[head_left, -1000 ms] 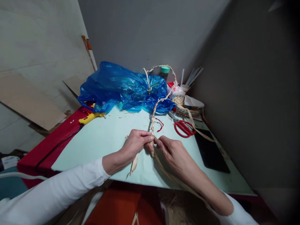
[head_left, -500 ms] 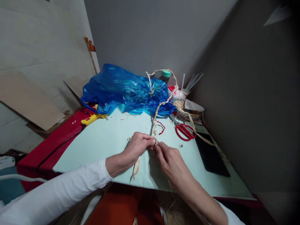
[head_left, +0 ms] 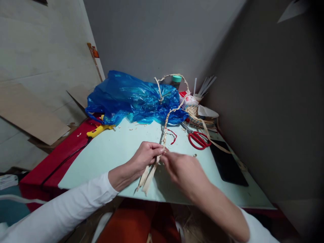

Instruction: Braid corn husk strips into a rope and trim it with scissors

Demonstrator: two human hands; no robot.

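A pale braided cord [head_left: 165,132] runs from my hands up over the blue plastic bag and curves in a loop above it. My left hand [head_left: 146,156] pinches the braid's lower end between thumb and fingertips. Close against it on the right, my right hand [head_left: 180,165] has its fingers closed at the same spot, slightly blurred; what lies between its fingertips is hidden. Two flat loose strands [head_left: 151,177] hang below my left hand towards the table's front edge. A thin red string [head_left: 174,135] curls out beside the braid.
The blue bag [head_left: 131,98] lies at the back of the pale green table cover [head_left: 101,162]. Left is a yellow glue gun [head_left: 98,131] with a black cable. On the right are red-handled scissors [head_left: 198,140], a black flat object [head_left: 229,165], a small woven basket [head_left: 192,110] and white sticks [head_left: 206,86].
My right hand has turned and shifted slightly, its back now more level. Two strands now hang below my left hand, where one showed before. The view has moved slightly.
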